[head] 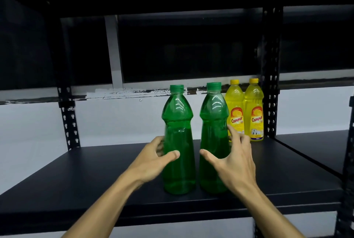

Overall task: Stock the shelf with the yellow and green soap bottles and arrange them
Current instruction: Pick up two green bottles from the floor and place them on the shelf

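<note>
Head view, black metal shelf [95, 180], stock on hand: four bottles, all upright.

Item 1: left green bottle [178, 142], near the front edge, about mid-width. The left hand [153, 161] is cupped round its lower body, thumb across the front, fingers behind; contact looks light.

Item 2: right green bottle [213, 138], just beside item 1, a narrow gap between them. The right hand [233, 161] is spread wide alongside it, thumb at the front and fingertips near its right flank (whether it actually touches, I cannot tell).

Items 3 and 4: two yellow bottles [244, 111], side by side at the rear right corner, labels facing out, against the perforated upright [271, 84].

Progress, as judged: both colours are on the shelf. The green pair sits forward of the yellow pair, so aligning them seems to remain; much shelf space to the left is unfilled.
</note>
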